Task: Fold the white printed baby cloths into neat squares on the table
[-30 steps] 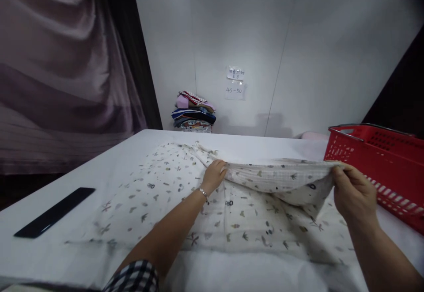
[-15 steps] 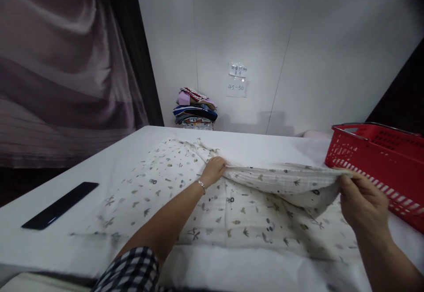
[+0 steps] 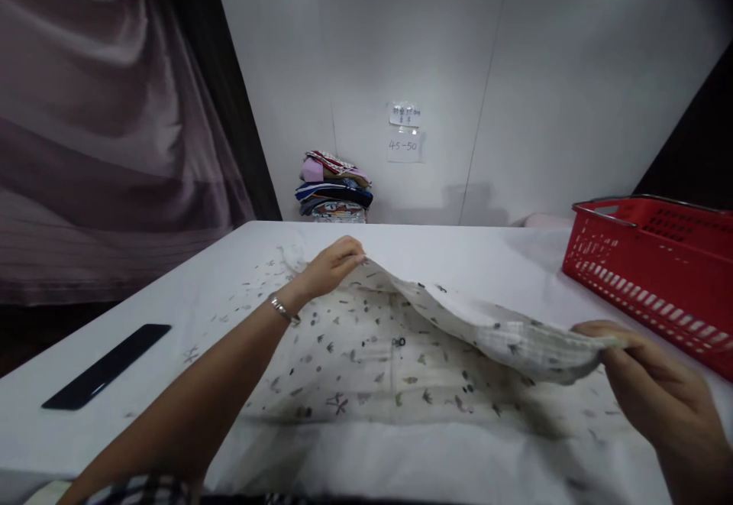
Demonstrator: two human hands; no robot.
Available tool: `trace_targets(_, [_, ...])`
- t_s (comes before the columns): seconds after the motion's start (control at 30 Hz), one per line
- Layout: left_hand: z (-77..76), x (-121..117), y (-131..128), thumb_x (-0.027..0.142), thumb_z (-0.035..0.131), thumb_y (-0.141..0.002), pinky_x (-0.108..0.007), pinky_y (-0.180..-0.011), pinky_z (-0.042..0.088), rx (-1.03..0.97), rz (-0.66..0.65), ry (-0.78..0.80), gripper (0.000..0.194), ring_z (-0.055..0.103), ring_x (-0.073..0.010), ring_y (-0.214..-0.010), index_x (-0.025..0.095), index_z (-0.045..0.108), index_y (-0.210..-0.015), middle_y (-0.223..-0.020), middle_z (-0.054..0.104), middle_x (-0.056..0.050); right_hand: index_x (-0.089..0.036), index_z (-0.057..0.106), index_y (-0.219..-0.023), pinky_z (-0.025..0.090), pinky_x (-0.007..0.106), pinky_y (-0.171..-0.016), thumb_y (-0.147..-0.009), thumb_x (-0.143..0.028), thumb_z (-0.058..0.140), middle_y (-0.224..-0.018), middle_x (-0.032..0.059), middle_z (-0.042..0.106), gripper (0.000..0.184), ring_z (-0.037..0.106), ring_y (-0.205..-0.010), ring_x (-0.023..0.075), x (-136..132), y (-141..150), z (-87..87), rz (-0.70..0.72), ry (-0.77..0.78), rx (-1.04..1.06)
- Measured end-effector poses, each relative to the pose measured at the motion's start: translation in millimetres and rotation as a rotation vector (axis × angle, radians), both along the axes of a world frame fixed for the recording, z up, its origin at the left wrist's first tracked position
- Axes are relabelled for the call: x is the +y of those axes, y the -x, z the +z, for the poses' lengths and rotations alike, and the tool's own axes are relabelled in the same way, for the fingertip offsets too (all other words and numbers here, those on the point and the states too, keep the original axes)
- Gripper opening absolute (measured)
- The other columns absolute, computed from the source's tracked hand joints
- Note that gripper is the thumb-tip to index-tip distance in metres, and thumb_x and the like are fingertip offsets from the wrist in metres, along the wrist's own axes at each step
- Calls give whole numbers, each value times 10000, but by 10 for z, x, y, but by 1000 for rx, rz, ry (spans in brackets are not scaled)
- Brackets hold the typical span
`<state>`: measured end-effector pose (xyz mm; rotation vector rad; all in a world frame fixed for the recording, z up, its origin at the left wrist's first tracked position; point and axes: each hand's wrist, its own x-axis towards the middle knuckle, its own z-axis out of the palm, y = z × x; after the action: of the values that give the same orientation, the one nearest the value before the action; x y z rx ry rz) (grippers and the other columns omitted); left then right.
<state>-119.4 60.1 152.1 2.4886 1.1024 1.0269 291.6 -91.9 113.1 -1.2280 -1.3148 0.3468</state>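
Note:
A thin white cloth [image 3: 372, 360] printed with small grey and green motifs lies spread over the white table [image 3: 223, 257]. Its far edge is lifted off the surface and sags between my two hands. My left hand [image 3: 335, 264], a silver bracelet at the wrist, pinches that edge near the middle of the table. At the right, my right hand [image 3: 647, 375] grips the other end of the raised edge, low above the table. Part of the cloth at the left is hidden behind my left forearm.
A red plastic basket [image 3: 647, 260] with a metal handle stands at the right. On the left lies a flat black board [image 3: 108, 367]. Folded clothes [image 3: 335, 188] are stacked beyond the far edge, against a wall with paper signs [image 3: 405, 146]. A pink curtain [image 3: 103, 123] hangs at the left.
My left hand has moved left and up, raising its part of the cloth's edge. My right hand has come slightly lower and nearer, still gripping the cloth.

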Motion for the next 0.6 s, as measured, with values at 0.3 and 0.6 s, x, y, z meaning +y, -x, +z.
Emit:
trace_targets(0.3, [-533,358,-701,372,437,-840,-290,-957,391,182,-207,458,240,429,-185,-1233,207,601,-783,-1310,514,-33,-350,716,-877,563,443,-757,-721,-396,588,-937,65,701,207,647,-907,343,-531,-72,-8,304,212,-128])
trace_targets(0.6, [-669,469,-765,346,557,-726,-288,-833,426,307,-327,615,176,573,-199,-957,198,630,-662,-840,673,-12,-295,726,-797,570,405,-718,-640,-434,664,-893,89,700,219,658,-822,335,-584,-221,-65,96,230,-14])
